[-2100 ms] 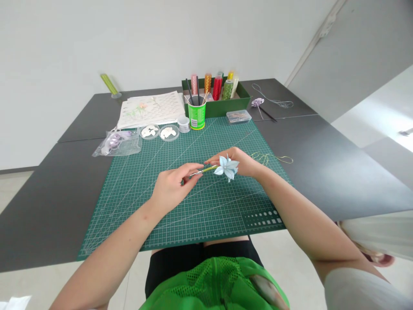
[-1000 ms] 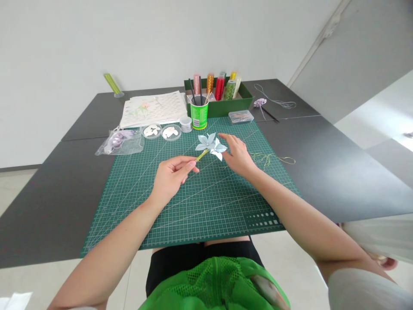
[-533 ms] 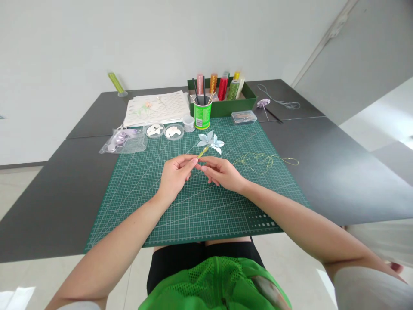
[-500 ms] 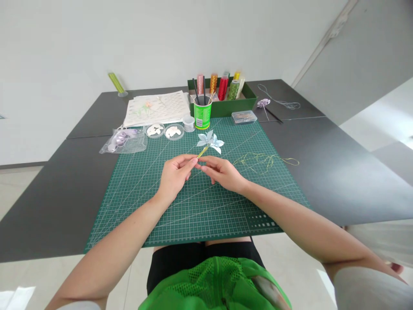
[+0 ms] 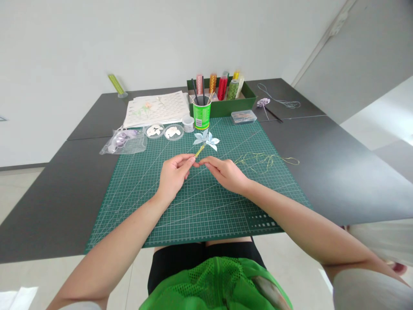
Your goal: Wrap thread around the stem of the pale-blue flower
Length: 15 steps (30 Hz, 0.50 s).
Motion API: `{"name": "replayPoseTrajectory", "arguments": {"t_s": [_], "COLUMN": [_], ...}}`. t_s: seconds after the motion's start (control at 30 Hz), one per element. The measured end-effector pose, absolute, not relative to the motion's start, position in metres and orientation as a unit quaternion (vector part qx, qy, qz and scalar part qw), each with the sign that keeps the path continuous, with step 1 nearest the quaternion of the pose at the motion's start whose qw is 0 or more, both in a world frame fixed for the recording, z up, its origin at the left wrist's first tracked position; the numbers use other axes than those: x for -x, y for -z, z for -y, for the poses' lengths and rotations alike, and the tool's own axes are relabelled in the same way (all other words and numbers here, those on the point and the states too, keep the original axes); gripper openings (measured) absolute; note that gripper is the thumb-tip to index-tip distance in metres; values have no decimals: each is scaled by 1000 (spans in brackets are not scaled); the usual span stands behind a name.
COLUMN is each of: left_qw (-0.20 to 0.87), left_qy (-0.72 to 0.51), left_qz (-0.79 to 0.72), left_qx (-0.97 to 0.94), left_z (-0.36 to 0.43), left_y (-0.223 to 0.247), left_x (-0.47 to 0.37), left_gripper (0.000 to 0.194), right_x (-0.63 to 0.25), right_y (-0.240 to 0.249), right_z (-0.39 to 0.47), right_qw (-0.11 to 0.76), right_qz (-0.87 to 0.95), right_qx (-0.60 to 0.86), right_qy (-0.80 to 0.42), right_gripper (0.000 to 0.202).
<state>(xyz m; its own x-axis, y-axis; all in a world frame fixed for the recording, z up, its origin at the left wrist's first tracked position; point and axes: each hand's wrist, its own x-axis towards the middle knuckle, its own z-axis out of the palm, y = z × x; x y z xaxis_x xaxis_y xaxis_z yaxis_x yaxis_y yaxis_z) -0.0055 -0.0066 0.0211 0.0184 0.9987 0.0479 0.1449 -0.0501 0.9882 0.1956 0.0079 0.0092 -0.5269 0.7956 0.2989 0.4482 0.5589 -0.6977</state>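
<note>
My left hand [image 5: 176,173] is closed in a pinch around the green stem of an artificial flower [image 5: 206,140] with pale blue petals. The bloom points up and away, just above the cutting mat [image 5: 193,215]. Close beside the left fingertips, my right hand [image 5: 227,174] has its thumb and forefinger pressed together near the stem's lower end; what lies between them is too small to make out. Loose yellow-green thread [image 5: 267,160] lies curled on the mat to the right, one end disappearing behind the right hand.
Beyond the hands stand a green cup [image 5: 201,116] of sticks, two dishes of white pieces [image 5: 173,132] and a lidded clear case [image 5: 243,116]. A green box [image 5: 222,107] holds thread spools. At left lie a plastic bag [image 5: 124,141] and paper sheets [image 5: 158,110].
The flower has shifted slightly left and down in the picture. My right fingers have drawn a little away from the stem, and the thumb has folded in against the forefinger.
</note>
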Motion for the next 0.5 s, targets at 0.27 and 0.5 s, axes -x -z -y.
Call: {"name": "replayPoseTrajectory", "arguments": {"t_s": [0.27,0.5], "left_qw": [460,472], "left_qy": [-465,-466], "left_qz": [-524,-535], "left_qx": [-545,-524], "left_z": [6,6], "left_y": [-22,-24], "left_x": [6,5], "left_gripper": [29,28], "right_x": [-200,-207], "right_y": [-15,-19], "right_z": [-6,-1], "right_qw": [305,296], "right_qz": [852,889], "right_qx": [356,304], "right_qy": [-234,-173], "right_gripper": [35,38]}}
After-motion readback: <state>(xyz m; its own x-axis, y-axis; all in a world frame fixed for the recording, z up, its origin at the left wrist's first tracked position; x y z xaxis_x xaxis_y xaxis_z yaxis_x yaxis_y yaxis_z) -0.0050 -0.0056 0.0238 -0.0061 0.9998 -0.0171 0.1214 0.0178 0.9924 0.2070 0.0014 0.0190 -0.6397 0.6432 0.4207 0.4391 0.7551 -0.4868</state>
